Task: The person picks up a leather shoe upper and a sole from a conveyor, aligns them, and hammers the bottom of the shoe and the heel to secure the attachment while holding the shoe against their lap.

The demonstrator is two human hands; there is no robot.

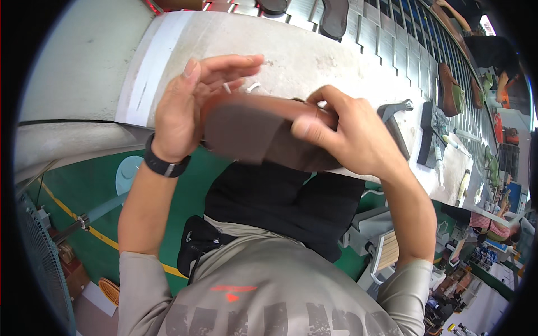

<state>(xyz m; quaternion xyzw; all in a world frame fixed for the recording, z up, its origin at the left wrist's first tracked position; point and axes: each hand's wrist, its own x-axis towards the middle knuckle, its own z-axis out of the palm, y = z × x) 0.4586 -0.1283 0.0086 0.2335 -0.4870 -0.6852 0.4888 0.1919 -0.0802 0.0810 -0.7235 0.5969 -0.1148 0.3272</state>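
Note:
A brown leather shoe (pixel 238 131) is held on its side above the near edge of the pale worktable, its dark sole turned toward me. The heel end points left and is smeared by motion. My right hand (pixel 358 131) grips the shoe at its right part, thumb on the sole and fingers over the brown upper. Beside the heel, my left hand (pixel 182 112) is open, fingers stretched out and apart from the thumb. Whether its palm touches the shoe I cannot tell. Small white scraps (pixel 253 87) lie behind the shoe.
Past the worktable (pixel 314 56) runs a slatted metal conveyor (pixel 386 33) carrying several shoes, one of them brown (pixel 448 89). To the right are a metal bracket-like piece (pixel 397 115), a dark block (pixel 430 131) and brushes or tubes. A fan (pixel 47 257) stands at lower left.

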